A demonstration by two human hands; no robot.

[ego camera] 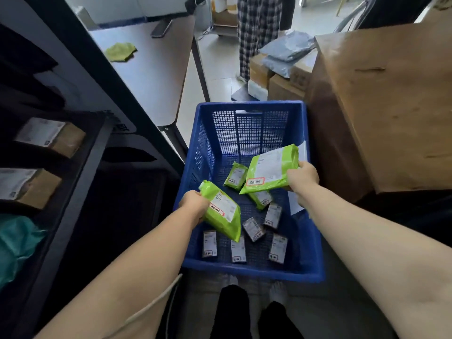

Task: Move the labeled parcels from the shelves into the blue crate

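1. Blue crate point(252, 271) on the floor; seven parcels lie inside: two small green point(236, 176), five small brown point(209, 243).
2. Left hand point(194, 204) clenched on a green mailer point(223, 212), right hand point(302, 177) clenched on a larger green mailer point(271, 171); both are held over the crate, not yet dropped.
3. Shelves point(73, 152) at left: two brown labeled boxes point(50, 137) visible, apparently left to move; a teal bag below, label not visible.
4. Judgement: well underway, unfinished.

1. Blue crate point(249, 270) on floor, mesh walls.
2. Two large green parcels point(223, 214) point(270, 171) held above it (white labels up).
3. Small parcels point(238, 250) flat on bottom.
4. Brown boxes point(51, 137) on shelves.
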